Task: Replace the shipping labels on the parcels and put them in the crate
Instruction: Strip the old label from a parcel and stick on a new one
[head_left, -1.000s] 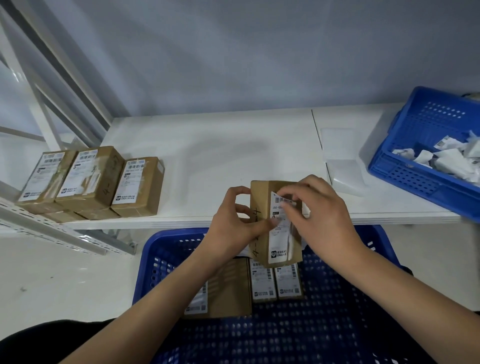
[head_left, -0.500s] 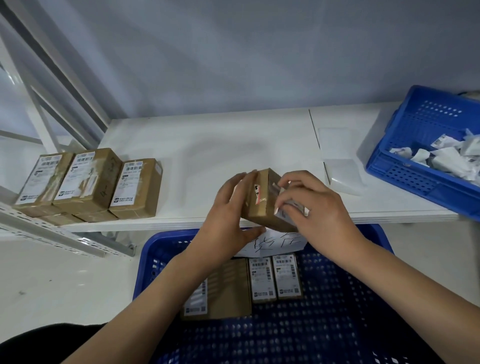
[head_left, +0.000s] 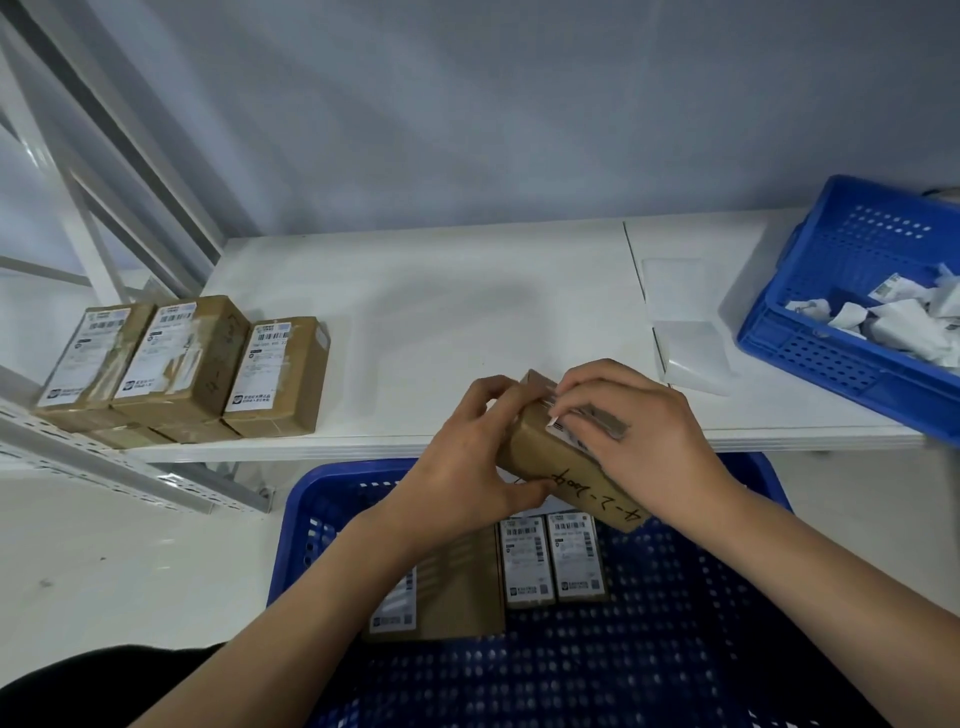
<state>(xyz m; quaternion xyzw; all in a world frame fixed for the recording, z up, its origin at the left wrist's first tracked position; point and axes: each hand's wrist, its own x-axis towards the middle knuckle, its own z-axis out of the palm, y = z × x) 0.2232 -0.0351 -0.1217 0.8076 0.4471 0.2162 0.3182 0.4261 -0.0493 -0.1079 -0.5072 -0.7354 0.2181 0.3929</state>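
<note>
1. The left hand (head_left: 475, 457) grips one brown box (head_left: 558, 462) from its left end, thumb under the near edge and fingers curled over the far top, closed around it.
2. The right hand (head_left: 644, 431) lies over the box's top face, fingers bent and pinching at the white label (head_left: 558, 423) there; one corner of that label shows lifted off the cardboard (how much is loose is hidden by the fingers).
3. The box is held tilted in the air, above the near edge of the white table (head_left: 441, 312) and the far rim of the big blue crate (head_left: 675, 623), with handwritten marks on its near side.
4. Both forearms reach in from the bottom corners, meeting at the box.
5. In the crate under the hands lie three boxes: one wide one (head_left: 441, 597) and two narrow ones (head_left: 553, 558) side by side, labels up.
6. On the table's left end sit three labelled boxes (head_left: 182, 364) in a row, touching, with more cardboard showing beneath them.
7. Two pale backing sheets (head_left: 685, 332) lie on the table to the right.
8. Farther right, one smaller blue basket (head_left: 841, 291) holds a heap of crumpled white labels (head_left: 898, 322).
</note>
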